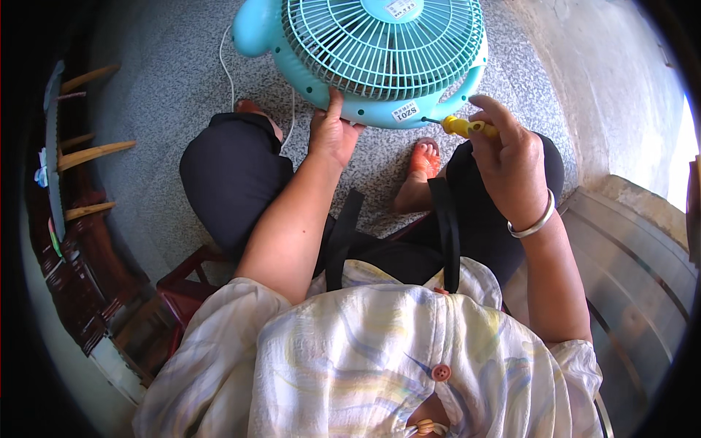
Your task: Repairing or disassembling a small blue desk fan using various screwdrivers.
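A light blue electric fan (380, 55) with a round wire-like grille fills the top middle, and screw holes dot its rim. My left hand (336, 135) grips the fan's near edge, thumb on top and fingers beneath. In my right hand (507, 160) is a screwdriver (460, 127) with a yellow handle. Its dark shaft points left, and the tip meets or nearly meets the rim at a hole beside a white label (404, 111). A silver bangle circles my right wrist.
Speckled grey floor (168, 146) lies under the fan. A white cord (228, 66) trails at its left. My knees and feet frame the space below it. Dark wooden furniture (80, 285) stands far left, a metal panel (621, 270) at right, beside a pale wall (584, 58).
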Available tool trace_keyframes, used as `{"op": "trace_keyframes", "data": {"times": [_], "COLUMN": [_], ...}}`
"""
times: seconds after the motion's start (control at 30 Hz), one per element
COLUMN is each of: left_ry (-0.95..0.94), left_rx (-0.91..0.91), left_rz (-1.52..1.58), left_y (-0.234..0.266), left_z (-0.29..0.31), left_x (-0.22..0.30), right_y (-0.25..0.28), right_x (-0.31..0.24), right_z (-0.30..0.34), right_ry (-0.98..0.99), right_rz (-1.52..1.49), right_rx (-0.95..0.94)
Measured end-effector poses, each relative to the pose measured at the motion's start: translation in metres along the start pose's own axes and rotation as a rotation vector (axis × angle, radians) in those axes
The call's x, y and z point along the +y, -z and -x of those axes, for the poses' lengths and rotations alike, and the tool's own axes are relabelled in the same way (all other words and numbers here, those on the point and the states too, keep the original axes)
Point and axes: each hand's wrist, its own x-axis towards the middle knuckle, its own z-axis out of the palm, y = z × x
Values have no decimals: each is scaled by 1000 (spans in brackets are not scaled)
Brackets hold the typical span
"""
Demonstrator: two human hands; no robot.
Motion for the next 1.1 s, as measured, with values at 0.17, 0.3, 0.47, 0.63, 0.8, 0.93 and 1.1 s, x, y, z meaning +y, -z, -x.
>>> {"op": "trace_keyframes", "data": {"times": [0.17,0.3,0.47,0.63,0.8,0.93,1.1], "left_ry": [-11,-24,-6,4,-7,9,-11], "left_rx": [16,24,29,11,10,22,12], "left_rz": [-23,-31,-24,-26,-44,-29,-27], "left_y": [-8,-12,-11,-10,-13,-11,-10], "left_z": [5,4,3,3,5,5,7], "left_x": [1,-1,-3,-4,-7,-8,-10], "right_y": [3,6,10,13,14,21,14], "right_x": [14,8,10,16,17,15,16], "right_z": [4,3,1,3,9,4,7], "right_ry": [132,-15,-50,70,107,-202,100], "right_rz": [45,-36,240,144,159,204,214], "right_rx": [-20,-4,-69,-44,22,-188,-27]}}
